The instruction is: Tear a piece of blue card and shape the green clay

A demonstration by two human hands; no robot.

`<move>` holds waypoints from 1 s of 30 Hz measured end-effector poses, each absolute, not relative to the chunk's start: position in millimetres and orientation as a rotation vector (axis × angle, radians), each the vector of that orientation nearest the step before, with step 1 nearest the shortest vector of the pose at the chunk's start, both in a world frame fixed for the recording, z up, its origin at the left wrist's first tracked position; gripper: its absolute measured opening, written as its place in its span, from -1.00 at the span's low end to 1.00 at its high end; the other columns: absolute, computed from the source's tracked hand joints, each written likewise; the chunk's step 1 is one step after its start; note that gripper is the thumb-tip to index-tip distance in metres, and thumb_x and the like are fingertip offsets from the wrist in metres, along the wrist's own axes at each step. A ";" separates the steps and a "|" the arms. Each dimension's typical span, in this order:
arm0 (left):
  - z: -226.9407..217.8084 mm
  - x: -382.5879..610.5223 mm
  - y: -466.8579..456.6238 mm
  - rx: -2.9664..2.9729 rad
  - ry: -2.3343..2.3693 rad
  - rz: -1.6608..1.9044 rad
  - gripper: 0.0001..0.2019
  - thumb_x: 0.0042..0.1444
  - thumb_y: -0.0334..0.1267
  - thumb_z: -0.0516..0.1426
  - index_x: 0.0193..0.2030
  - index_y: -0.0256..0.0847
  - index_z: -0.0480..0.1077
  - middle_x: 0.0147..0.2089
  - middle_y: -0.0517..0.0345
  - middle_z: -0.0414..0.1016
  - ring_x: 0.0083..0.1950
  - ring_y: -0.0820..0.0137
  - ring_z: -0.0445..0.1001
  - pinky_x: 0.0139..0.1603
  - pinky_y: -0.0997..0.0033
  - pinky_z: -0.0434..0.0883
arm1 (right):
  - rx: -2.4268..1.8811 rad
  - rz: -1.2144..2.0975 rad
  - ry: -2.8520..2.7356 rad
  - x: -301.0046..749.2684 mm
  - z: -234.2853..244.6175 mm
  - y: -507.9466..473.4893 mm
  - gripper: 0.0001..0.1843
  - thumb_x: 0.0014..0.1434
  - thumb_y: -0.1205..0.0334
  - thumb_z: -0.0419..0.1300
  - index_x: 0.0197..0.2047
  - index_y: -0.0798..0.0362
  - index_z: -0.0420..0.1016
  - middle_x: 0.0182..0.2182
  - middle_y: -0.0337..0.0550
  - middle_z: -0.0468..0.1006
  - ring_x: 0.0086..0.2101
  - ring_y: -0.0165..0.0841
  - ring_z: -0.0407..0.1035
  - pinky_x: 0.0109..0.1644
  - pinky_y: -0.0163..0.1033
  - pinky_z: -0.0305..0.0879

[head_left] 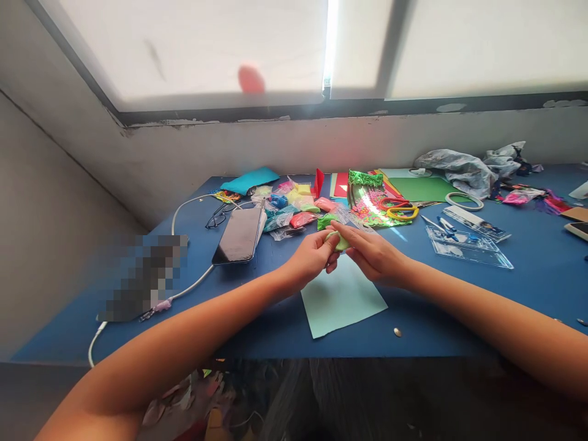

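Note:
Above the desk, a small lump of light green modelling clay [342, 243] is between my two hands. My left hand [311, 258] is closed around its left side, the thumb pressing on it and the fingers curled beneath. From the right, my right hand [377, 256] leans over the lump with fingers fairly straight and held together, gripping it against the left hand. Part of the clay is hidden by the fingers. Below the hands, a pale mint sheet of paper [342, 303] lies on the blue desk [271, 324].
Behind the hands sit several colourful clay packets [298, 208]. Scissors with yellow and red handles [399, 208] rest on a glittery green packet [367, 196]. To the left are a phone [239, 236] and a white cable [195, 282]; to the right, a clear plastic case [468, 248].

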State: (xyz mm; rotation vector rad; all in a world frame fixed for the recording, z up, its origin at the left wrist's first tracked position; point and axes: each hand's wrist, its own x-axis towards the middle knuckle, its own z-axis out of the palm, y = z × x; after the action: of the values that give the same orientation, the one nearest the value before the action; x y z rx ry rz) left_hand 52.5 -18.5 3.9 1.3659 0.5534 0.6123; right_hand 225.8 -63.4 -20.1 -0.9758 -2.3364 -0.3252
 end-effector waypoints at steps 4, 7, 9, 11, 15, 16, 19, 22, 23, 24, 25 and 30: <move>-0.1 51.7 -19.1 1.476 0.548 0.567 -0.69 0.25 -0.18 0.07 -0.50 -0.20 0.16 -0.68 0.41 0.03 -0.67 0.62 0.01 -0.62 0.57 0.05 | -1.048 -0.213 -2.250 225.0 -21.9 -62.4 -0.59 0.40 0.11 -0.09 0.25 0.02 0.08 -0.15 -0.03 0.56 -0.29 -0.33 0.50 -0.25 -0.23 0.45; -3.9 49.3 -17.8 1.650 0.566 0.508 -0.75 0.19 -0.31 0.01 -0.52 -0.19 0.13 -0.67 0.40 0.01 -0.64 0.60 -0.02 -0.60 0.56 0.00 | -1.051 -0.247 -2.217 225.3 -20.6 -62.4 -0.62 0.35 -0.09 -0.04 -0.03 0.05 0.25 -0.31 -0.11 0.51 -0.43 -0.39 0.39 -0.37 -0.30 0.35; -3.6 46.7 -15.2 1.798 0.563 0.423 -0.81 0.12 -0.39 -0.03 -0.52 -0.18 0.12 -0.65 0.37 0.05 -0.61 0.57 0.00 -0.58 0.54 0.01 | -1.043 -0.322 -2.260 225.7 -19.5 -62.3 -0.60 0.34 -0.14 -0.06 -0.23 0.04 0.27 -0.42 -0.17 0.43 -0.51 -0.42 0.27 -0.46 -0.32 0.22; -0.4 43.6 -11.4 1.884 0.543 0.296 -0.84 0.07 -0.42 -0.05 -0.51 -0.18 0.12 -0.62 0.36 0.09 -0.59 0.56 0.03 -0.56 0.53 0.04 | -1.008 -0.399 -2.323 225.8 -18.9 -62.2 -0.58 0.37 -0.10 -0.10 -0.36 0.03 0.26 -0.50 -0.22 0.36 -0.57 -0.44 0.17 -0.51 -0.32 0.10; 10.6 37.1 -4.7 1.803 0.438 0.080 -0.95 -0.01 -0.41 -0.01 -0.41 -0.19 0.20 -0.50 0.33 0.13 -0.54 0.55 0.09 -0.53 0.51 0.11 | -0.929 -0.412 -2.385 225.5 -18.6 -62.5 -0.55 0.44 0.11 -0.19 -0.41 0.05 0.31 -0.57 -0.25 0.37 -0.59 -0.46 0.18 -0.50 -0.31 0.04; 13.3 35.7 -3.6 1.760 0.408 0.038 -0.94 -0.04 -0.40 0.01 -0.38 -0.19 0.21 -0.47 0.32 0.14 -0.52 0.55 0.11 -0.52 0.51 0.12 | -0.933 -0.409 -2.382 225.4 -18.4 -62.8 -0.54 0.44 0.15 -0.21 -0.41 0.06 0.33 -0.57 -0.25 0.38 -0.59 -0.46 0.20 -0.49 -0.32 0.05; 18.0 32.9 -1.5 1.643 0.325 -0.017 -0.87 -0.11 -0.37 0.04 -0.34 -0.19 0.21 -0.42 0.30 0.17 -0.50 0.55 0.14 -0.51 0.50 0.08 | -0.969 -0.426 -2.332 224.0 -17.5 -64.6 -0.52 0.44 0.20 -0.22 -0.43 0.06 0.35 -0.58 -0.24 0.40 -0.58 -0.46 0.22 -0.49 -0.32 0.07; 17.3 33.0 -0.3 1.592 0.290 -0.039 -0.86 -0.12 -0.34 0.03 -0.34 -0.20 0.24 -0.43 0.28 0.18 -0.52 0.54 0.13 -0.54 0.48 0.05 | -1.022 -0.431 -2.278 221.7 -18.1 -67.0 -0.51 0.41 0.27 -0.22 -0.47 0.06 0.35 -0.61 -0.25 0.40 -0.61 -0.48 0.21 -0.48 -0.33 0.11; 16.3 33.7 -0.2 1.590 0.298 -0.057 -0.86 -0.10 -0.33 0.03 -0.33 -0.20 0.24 -0.43 0.27 0.19 -0.52 0.53 0.13 -0.55 0.48 0.05 | -1.038 -0.441 -2.267 221.0 -18.6 -67.7 -0.51 0.41 0.29 -0.22 -0.49 0.05 0.34 -0.63 -0.26 0.39 -0.62 -0.48 0.21 -0.48 -0.33 0.11; 15.5 34.6 -0.4 1.591 0.310 -0.071 -0.88 -0.07 -0.30 0.02 -0.33 -0.19 0.24 -0.44 0.27 0.19 -0.53 0.53 0.13 -0.56 0.49 0.05 | -1.050 -0.455 -2.257 220.4 -19.1 -68.2 -0.50 0.40 0.30 -0.22 -0.51 0.05 0.34 -0.64 -0.27 0.38 -0.63 -0.48 0.20 -0.49 -0.32 0.11; 14.8 35.6 -0.7 1.596 0.322 -0.076 -0.90 -0.01 -0.26 0.03 -0.32 -0.19 0.23 -0.45 0.28 0.19 -0.53 0.52 0.13 -0.57 0.50 0.05 | -1.054 -0.469 -2.249 219.9 -19.4 -68.5 -0.50 0.40 0.30 -0.22 -0.52 0.04 0.33 -0.65 -0.27 0.37 -0.64 -0.48 0.19 -0.50 -0.32 0.11; 13.9 38.7 -3.0 1.629 0.343 0.028 -0.53 0.16 0.24 -0.04 -0.35 -0.18 0.21 -0.50 0.30 0.18 -0.58 0.54 0.14 -0.64 0.55 0.03 | -1.037 -0.629 -2.239 218.1 -15.3 -67.8 -0.49 0.43 0.19 -0.23 -0.46 0.07 0.36 -0.58 -0.19 0.41 -0.61 -0.45 0.23 -0.53 -0.32 0.15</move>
State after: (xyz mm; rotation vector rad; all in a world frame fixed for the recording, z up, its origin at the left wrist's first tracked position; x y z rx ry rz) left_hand 38.7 -3.0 13.9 1.6287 0.3431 0.0283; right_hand 218.1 -67.8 -15.3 -1.0371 -2.2389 -0.6293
